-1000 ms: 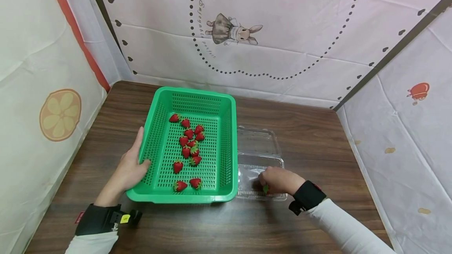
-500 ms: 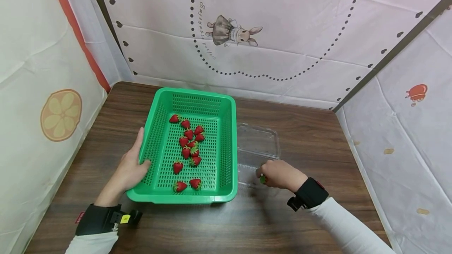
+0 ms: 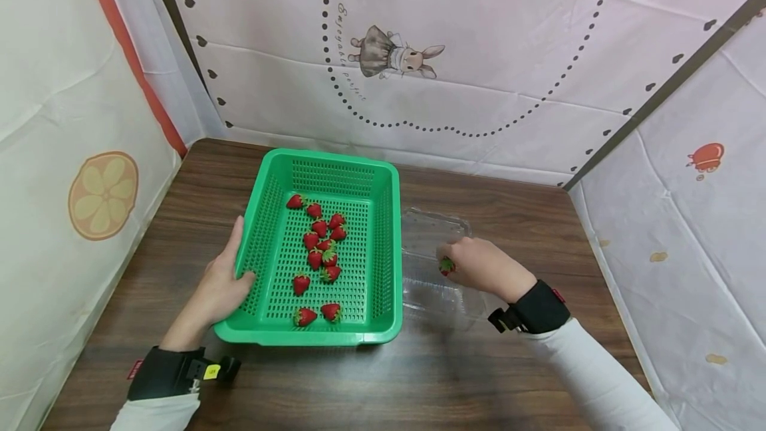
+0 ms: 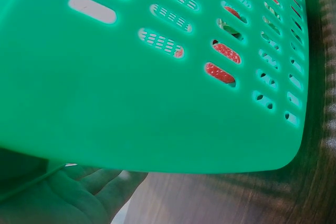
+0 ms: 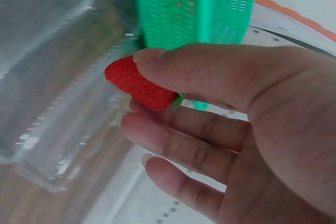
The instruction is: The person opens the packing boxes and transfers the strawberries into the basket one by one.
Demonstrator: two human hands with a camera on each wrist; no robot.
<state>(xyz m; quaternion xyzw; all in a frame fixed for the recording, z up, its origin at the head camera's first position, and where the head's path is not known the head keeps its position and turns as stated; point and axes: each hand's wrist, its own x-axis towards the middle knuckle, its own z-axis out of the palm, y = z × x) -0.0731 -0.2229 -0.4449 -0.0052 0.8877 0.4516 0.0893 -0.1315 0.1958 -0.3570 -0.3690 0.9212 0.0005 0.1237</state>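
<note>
A green plastic basket (image 3: 372,336) with slotted walls stands left of the middle, with several red strawberries (image 3: 315,258) scattered on its floor. My left hand (image 3: 217,288) holds the basket's left side, thumb over the rim and fingers along the outside; the left wrist view shows the slotted wall and part of the hand (image 4: 86,195). To the right, my right hand (image 3: 481,268) pinches one strawberry (image 5: 142,83) between thumb and fingers. The hand is above a clear, hinged plastic box (image 3: 421,288), which lies unfolded beside the basket and is partly hidden by it.
Dark wood-patterned tabletop (image 3: 335,391) lies under everything. A printed cloth wall (image 3: 509,38) closes off the back, and more cloth hangs at the left and right. The basket's right wall stands between its strawberries and the clear box.
My right hand has risen out of the clear box's near half, carrying the strawberry away from me towards the hinge and lid. The left hand and basket stay in place.
</note>
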